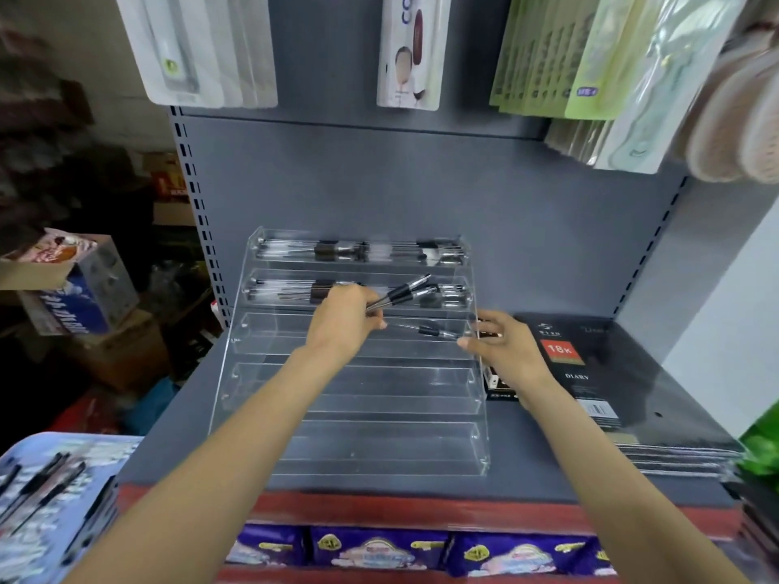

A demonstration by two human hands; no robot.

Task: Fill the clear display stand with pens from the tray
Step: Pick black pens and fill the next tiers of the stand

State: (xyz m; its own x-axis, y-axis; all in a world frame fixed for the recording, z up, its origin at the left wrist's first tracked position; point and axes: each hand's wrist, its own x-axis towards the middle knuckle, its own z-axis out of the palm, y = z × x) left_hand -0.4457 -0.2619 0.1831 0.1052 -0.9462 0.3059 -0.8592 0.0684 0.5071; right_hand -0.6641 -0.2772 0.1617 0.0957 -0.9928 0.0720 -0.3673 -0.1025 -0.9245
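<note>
My left hand [343, 320] is curled around a small bunch of pens [402, 293], their black grips and tips fanning up to the right over the second tier from the far end of the clear display stand [261, 398]. My right hand [503, 351] is at the stand's right edge, fingers bent, with the thumb and forefinger pinching the right end of a single pen [425, 330] that lies level along the third tier. Whether that pen already rests in the channel or hangs just above it, I cannot tell.

The stand sits on a grey shelf [181, 436], stepped up toward the far side. Its two far tiers hold rows of pens lying on their sides; the three near tiers show only clear plastic, apart from the pen I am holding at the third.

At the near left, the tray [25, 554] with a pale blue pattern carries several more dark pens, blurred at this angle.

Just right of the stand lies a stack of black diaries [590, 373] with a red "18K" label, partly under my right wrist. Packaged goods [406, 52] hang on the grey back panel above, and purple packets [379, 550] line the shelf below the red edge.
</note>
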